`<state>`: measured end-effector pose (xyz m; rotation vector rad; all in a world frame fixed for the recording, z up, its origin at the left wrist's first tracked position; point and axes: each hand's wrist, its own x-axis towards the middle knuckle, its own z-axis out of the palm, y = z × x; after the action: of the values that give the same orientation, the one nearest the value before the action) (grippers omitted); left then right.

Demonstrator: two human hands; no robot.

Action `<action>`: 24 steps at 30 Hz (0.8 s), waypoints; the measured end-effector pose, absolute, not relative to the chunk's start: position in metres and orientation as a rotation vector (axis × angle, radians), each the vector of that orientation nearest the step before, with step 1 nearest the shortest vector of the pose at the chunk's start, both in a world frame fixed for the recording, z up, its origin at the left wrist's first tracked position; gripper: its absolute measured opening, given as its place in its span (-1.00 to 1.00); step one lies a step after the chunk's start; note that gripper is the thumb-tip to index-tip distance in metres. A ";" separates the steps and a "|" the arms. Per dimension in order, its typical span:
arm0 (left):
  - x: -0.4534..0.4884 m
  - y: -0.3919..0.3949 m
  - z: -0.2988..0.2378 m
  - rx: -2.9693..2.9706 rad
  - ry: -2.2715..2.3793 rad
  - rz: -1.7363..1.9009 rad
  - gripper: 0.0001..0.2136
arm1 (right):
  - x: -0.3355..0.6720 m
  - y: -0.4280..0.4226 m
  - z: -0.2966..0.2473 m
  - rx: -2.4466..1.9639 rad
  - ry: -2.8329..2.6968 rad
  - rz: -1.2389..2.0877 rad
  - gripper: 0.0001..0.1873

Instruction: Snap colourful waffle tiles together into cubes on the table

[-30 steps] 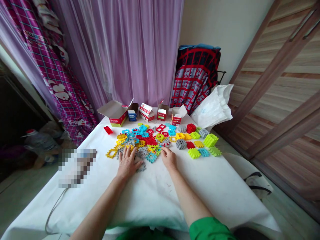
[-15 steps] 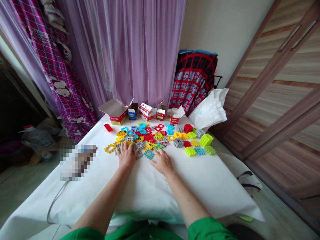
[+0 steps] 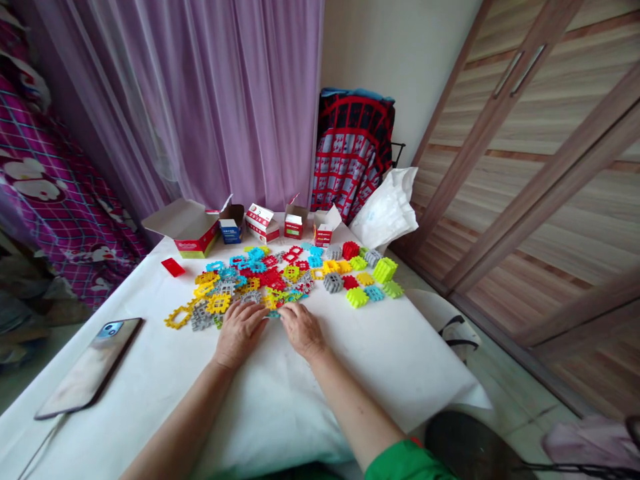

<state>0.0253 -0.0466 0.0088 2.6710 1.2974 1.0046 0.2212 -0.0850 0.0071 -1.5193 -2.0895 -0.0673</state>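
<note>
Item: my left hand (image 3: 240,335), open and palm down on the white-covered desk (image 3: 380,360), fingers loosely curled, holding nothing I could see, at the near edge of a heap of plastic lattice blocks (image 3: 250,280).

Item: my right hand (image 3: 301,330), open and low, just beside the left, its fingertips by a small teal block (image 3: 273,314).

Item: a yellow block (image 3: 219,304), just ahead of my left hand, with a grey block (image 3: 203,317) beyond it to the left.

Ahead of my right hand: a looser group of blocks, with a lime cube (image 3: 385,270) among them.

Beyond the heap: an open cardboard box (image 3: 187,228). Left of my left hand: a phone (image 3: 90,367).

Note: flat, low hands suited loose blocks, keeping them from scattering.
</note>
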 end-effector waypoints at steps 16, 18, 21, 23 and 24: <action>0.050 -0.056 0.018 1.277 1.340 1.015 -0.39 | 0.227 -0.078 -0.017 -1.269 -1.651 0.060 -0.58; 0.050 -0.059 0.025 1.155 1.272 0.950 -0.38 | 0.224 -0.080 -0.016 -1.284 -1.708 0.027 -0.42; 0.049 -0.060 0.032 1.038 1.179 0.852 -0.40 | 0.221 -0.082 -0.014 -1.326 -1.772 -0.004 -0.28; 0.048 -0.060 0.032 1.040 1.153 0.821 -0.42 | 0.221 -0.083 -0.013 -1.349 -1.806 -0.004 -0.27; 0.048 -0.059 0.031 1.049 1.144 0.812 -0.42 | 0.221 -0.083 -0.012 -1.356 -1.820 -0.001 -0.28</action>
<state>0.0479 -0.0593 0.0308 1.0490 1.1437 0.8122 0.2211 -0.0828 -0.0121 -1.3558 -1.8205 -0.0010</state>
